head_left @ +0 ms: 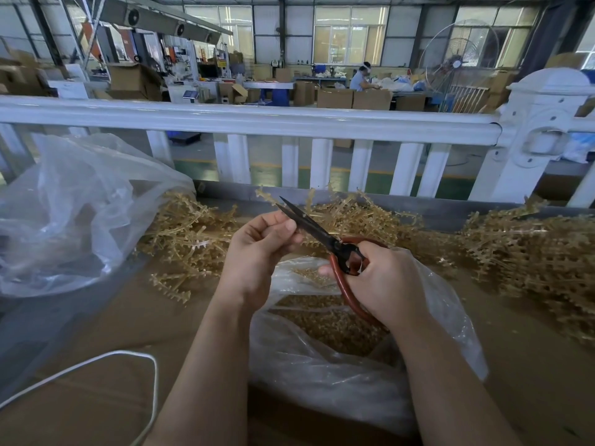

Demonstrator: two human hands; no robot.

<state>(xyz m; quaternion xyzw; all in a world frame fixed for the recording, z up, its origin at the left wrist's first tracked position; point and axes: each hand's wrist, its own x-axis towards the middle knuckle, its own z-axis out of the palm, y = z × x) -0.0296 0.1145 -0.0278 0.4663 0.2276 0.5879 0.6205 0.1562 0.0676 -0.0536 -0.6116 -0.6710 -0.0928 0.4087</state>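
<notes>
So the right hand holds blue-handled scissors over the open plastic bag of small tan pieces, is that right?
Not quite: the head view shows the scissors have red handles, not blue. The right hand does hold them over the open plastic bag of small tan pieces.

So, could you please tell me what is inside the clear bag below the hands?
Small tan pieces lie loose inside the clear bag. The right hand covers part of its opening; its bottom is hidden.
</notes>
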